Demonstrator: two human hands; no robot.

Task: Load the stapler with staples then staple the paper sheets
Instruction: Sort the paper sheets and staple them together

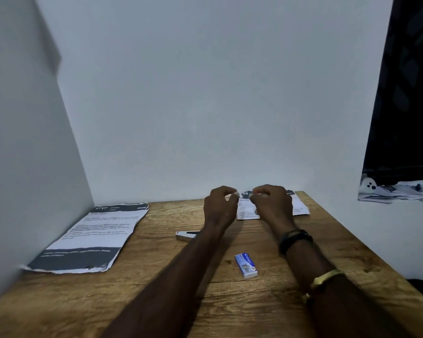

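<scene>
Table (230,301): wooden, set in a corner of pale walls; holds everything below.
Left hand (219,206): raised over far middle of the table, fingers curled, tips pinched together near the right hand's tips. Too blurred to tell whether anything small is held.
Right hand (272,203): raised beside the left, fingers curled, thumb and forefinger pinched toward the left hand. Can't tell if anything is between them. The two hands are almost touching at the fingertips.
Right wrist: black band (294,240) near the hand, gold bracelet (326,276) lower on the forearm.
Stapler (186,235): lies flat on the table, pale body with dark top, just left of the left forearm, which partly hides it. Neither hand touches it. Can't tell open or closed.
Staple box (246,265): small blue and white box lying flat between the two forearms, nearer the person than the stapler. Untouched.
Large sheet (93,237): printed paper with dark bands at top and bottom, ragged edges, flat at the left side against the wall, well apart from the hands.
Small sheets (300,206): printed paper at the far edge by the back wall, behind and under the raised hands, partly hidden by them.
Right background: dark curtain (405,81), clutter of papers (401,191) on a lower surface beyond the table.
</scene>
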